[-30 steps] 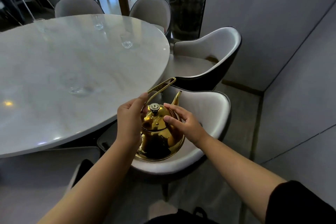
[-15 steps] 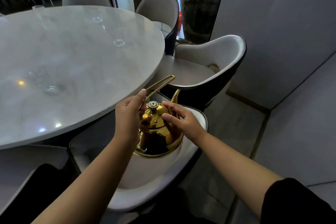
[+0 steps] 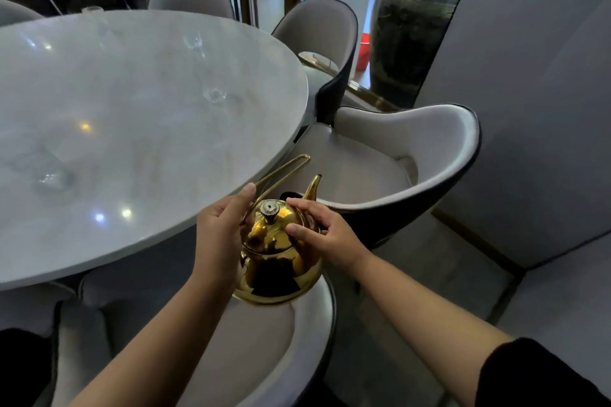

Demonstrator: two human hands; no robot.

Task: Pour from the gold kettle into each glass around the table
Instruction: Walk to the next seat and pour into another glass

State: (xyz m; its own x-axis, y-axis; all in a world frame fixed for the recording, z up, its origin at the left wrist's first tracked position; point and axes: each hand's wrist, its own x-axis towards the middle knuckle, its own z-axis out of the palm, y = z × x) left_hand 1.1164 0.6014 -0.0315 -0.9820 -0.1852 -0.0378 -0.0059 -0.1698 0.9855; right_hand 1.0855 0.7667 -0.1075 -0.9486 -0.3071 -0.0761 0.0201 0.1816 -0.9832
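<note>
Evidently the shiny gold metal kettle (image 3: pixel 277 261) was held upright just off the near edge of the round white marble table (image 3: pixel 148 129), not yet above any glass. The left hand (image 3: pixel 220 235) was curled round its handle base to bear the weight. The right hand (image 3: pixel 325 235) was laid on the domed lid with fingers spread, presumably to steady it. Three clear glasses (image 3: pixel 215 94) stood on the table.

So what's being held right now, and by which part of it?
The gold kettle: the left hand holds it where the wire handle meets the body, and the right hand rests its fingers on the lid.
</note>
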